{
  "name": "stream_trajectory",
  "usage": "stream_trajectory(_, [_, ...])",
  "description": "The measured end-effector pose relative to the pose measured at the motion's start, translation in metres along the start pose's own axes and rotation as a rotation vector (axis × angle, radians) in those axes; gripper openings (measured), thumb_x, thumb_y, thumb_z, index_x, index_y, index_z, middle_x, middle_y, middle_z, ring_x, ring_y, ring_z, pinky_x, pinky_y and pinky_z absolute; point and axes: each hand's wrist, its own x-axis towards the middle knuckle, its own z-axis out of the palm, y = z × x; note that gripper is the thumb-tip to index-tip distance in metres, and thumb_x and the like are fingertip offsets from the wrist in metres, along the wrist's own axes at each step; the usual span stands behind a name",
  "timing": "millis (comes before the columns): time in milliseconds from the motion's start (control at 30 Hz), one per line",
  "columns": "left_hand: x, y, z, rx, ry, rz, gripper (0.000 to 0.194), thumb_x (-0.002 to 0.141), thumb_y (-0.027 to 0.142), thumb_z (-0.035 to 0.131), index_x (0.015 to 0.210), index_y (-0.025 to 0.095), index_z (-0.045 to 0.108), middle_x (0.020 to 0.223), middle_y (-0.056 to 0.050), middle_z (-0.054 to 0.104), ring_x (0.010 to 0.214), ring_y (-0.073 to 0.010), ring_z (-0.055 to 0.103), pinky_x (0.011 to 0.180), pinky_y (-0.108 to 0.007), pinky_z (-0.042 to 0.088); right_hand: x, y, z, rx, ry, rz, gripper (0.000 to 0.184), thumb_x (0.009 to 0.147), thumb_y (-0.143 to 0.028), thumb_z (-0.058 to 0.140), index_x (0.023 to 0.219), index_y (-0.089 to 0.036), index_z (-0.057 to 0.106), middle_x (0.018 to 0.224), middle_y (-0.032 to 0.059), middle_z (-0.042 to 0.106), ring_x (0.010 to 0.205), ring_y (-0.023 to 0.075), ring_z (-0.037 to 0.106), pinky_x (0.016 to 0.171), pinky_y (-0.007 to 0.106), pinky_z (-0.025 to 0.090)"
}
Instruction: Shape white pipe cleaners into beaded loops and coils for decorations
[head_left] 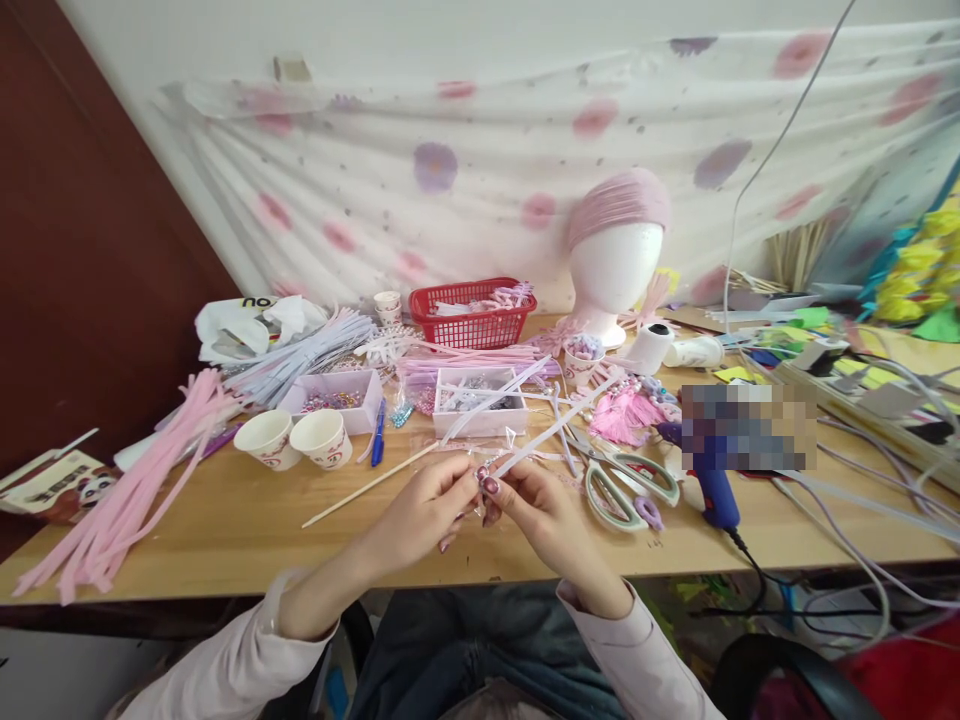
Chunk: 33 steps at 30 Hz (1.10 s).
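Note:
My left hand and my right hand meet above the table's front edge, both with fingers pinched together. From between the fingertips a pale lilac pipe cleaner slants up to the right. Something small, clear and shiny also shows at the fingertips, too fine to make out. Just beyond the hands stands a white box of small silvery pieces, with pale pipe cleaners lying across it. Scissors with pale green handles lie right of my right hand, beside a small purple ring.
Left are paper cups, a blue pen, a wooden stick and pink pipe cleaners. A red basket and a white foam head stand behind. Rightward lie a blue glue gun and loose cables.

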Motion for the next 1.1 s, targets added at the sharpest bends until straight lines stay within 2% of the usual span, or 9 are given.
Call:
stream_trajectory(133, [0.001, -0.003, 0.002, -0.183, -0.012, 0.075, 0.032, 0.088, 0.049, 0.053, 0.076, 0.02, 0.047, 0.058, 0.008, 0.044, 0.04, -0.0037, 0.032, 0.039, -0.018, 0.035, 0.0, -0.001, 0.004, -0.044, 0.043, -0.038, 0.036, 0.087, -0.053, 0.064, 0.081, -0.018, 0.059, 0.064, -0.0008, 0.06, 0.058, 0.0142, 0.061, 0.057, 0.026, 0.052])
stream_trajectory(200, [0.002, -0.002, 0.002, -0.269, 0.03, 0.102, 0.033, 0.086, 0.049, 0.057, 0.075, 0.019, 0.048, 0.058, 0.009, 0.043, 0.04, -0.0032, 0.032, 0.039, -0.017, 0.033, -0.004, 0.0, 0.005, -0.176, 0.161, -0.122, 0.032, 0.091, -0.047, 0.061, 0.076, -0.018, 0.057, 0.063, -0.001, 0.058, 0.056, 0.0135, 0.058, 0.054, 0.025, 0.049])
stream_trajectory(300, [0.002, 0.0, 0.004, -0.381, 0.103, 0.111, 0.034, 0.082, 0.049, 0.063, 0.074, 0.019, 0.048, 0.058, 0.009, 0.043, 0.039, -0.0022, 0.031, 0.038, -0.017, 0.03, -0.013, -0.003, 0.006, -0.552, 0.438, -0.455, 0.013, 0.093, -0.027, 0.063, 0.082, -0.02, 0.061, 0.074, 0.0023, 0.061, 0.069, 0.0167, 0.059, 0.064, 0.03, 0.049])
stream_trajectory(367, [0.001, 0.003, 0.006, -0.436, 0.11, 0.097, 0.036, 0.08, 0.049, 0.066, 0.072, 0.019, 0.049, 0.057, 0.009, 0.043, 0.038, -0.0016, 0.029, 0.037, -0.016, 0.028, -0.017, -0.009, 0.006, -0.823, 0.512, -0.681, 0.007, 0.091, -0.018, 0.065, 0.096, -0.022, 0.066, 0.094, 0.0073, 0.066, 0.091, 0.0226, 0.061, 0.081, 0.038, 0.048])
stream_trajectory(467, [-0.002, 0.009, 0.01, -0.493, 0.105, 0.047, 0.035, 0.077, 0.048, 0.07, 0.073, 0.018, 0.051, 0.053, 0.01, 0.04, 0.037, -0.0013, 0.027, 0.037, -0.016, 0.027, -0.013, -0.019, 0.005, -1.062, 0.417, -0.793, 0.016, 0.093, -0.014, 0.061, 0.105, -0.025, 0.066, 0.105, 0.0065, 0.07, 0.108, 0.0255, 0.06, 0.101, 0.048, 0.035])
stream_trajectory(600, [-0.006, 0.016, 0.012, -0.586, 0.13, -0.05, 0.034, 0.072, 0.044, 0.073, 0.07, 0.018, 0.051, 0.051, 0.011, 0.04, 0.037, -0.0005, 0.026, 0.036, -0.015, 0.024, -0.003, -0.028, 0.001, -1.122, 0.229, -0.875, 0.017, 0.098, -0.009, 0.051, 0.104, -0.021, 0.061, 0.097, 0.0033, 0.074, 0.096, 0.0186, 0.066, 0.106, 0.046, 0.029])
stream_trajectory(800, [-0.009, 0.025, 0.008, -0.684, 0.145, -0.213, 0.032, 0.067, 0.035, 0.071, 0.059, 0.019, 0.045, 0.044, 0.012, 0.033, 0.033, 0.0008, 0.018, 0.033, -0.014, 0.018, 0.004, -0.036, -0.003, -1.203, 0.023, -0.927, 0.02, 0.099, -0.006, 0.039, 0.109, -0.013, 0.056, 0.095, 0.0107, 0.071, 0.084, 0.02, 0.064, 0.079, 0.034, 0.05])
stream_trajectory(967, [-0.01, 0.034, 0.006, -0.673, 0.174, -0.343, 0.023, 0.069, 0.029, 0.062, 0.059, 0.019, 0.044, 0.044, 0.012, 0.032, 0.033, 0.0007, 0.017, 0.033, -0.014, 0.016, 0.007, -0.038, -0.003, -1.361, -0.092, -0.83, 0.026, 0.098, -0.006, 0.032, 0.111, -0.01, 0.054, 0.087, 0.0107, 0.066, 0.073, 0.021, 0.062, 0.058, 0.03, 0.048])
stream_trajectory(1100, [-0.009, 0.039, 0.006, -0.622, 0.187, -0.305, 0.024, 0.074, 0.031, 0.06, 0.06, 0.019, 0.044, 0.046, 0.012, 0.031, 0.034, 0.0002, 0.018, 0.034, -0.015, 0.017, 0.01, -0.04, -0.004, -1.343, -0.087, -0.856, 0.025, 0.097, -0.006, 0.033, 0.113, -0.011, 0.052, 0.083, 0.0093, 0.064, 0.069, 0.0206, 0.062, 0.056, 0.029, 0.046])
